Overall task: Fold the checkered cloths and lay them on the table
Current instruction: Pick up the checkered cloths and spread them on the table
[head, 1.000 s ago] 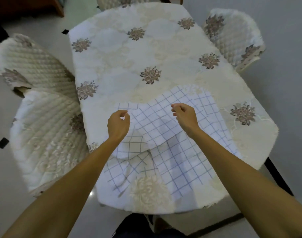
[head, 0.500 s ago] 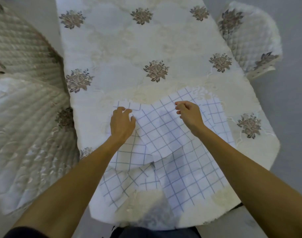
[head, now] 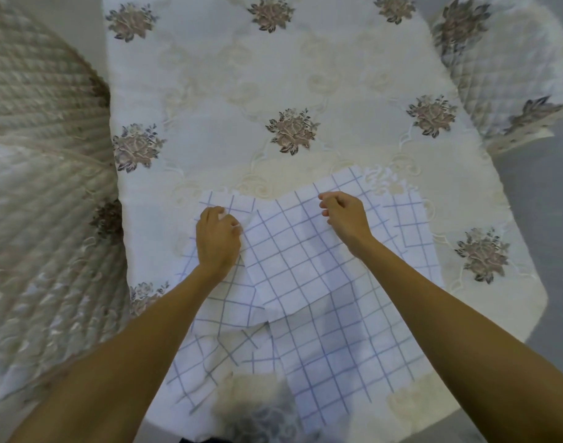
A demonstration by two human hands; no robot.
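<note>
— What sort of room was it?
— A grey floor and a long desk under a pale flowered cover, with quilted chairs on both sides.
— And the checkered cloths?
— They lay overlapping at the near end of the desk, and some hung over its edge. The top cloth lay flat across the others, its grid at a slant.
— How were the arms placed?
— Both were bare and reached forward from the near edge, with the backs of the hands up.
— Were they gripping anything?
— The left hand had its fingers curled under and pinched the top cloth's far left corner. The right hand pinched the far right corner between thumb and bent fingers. The two hands were well apart, with the cloth's far edge running between them.
</note>
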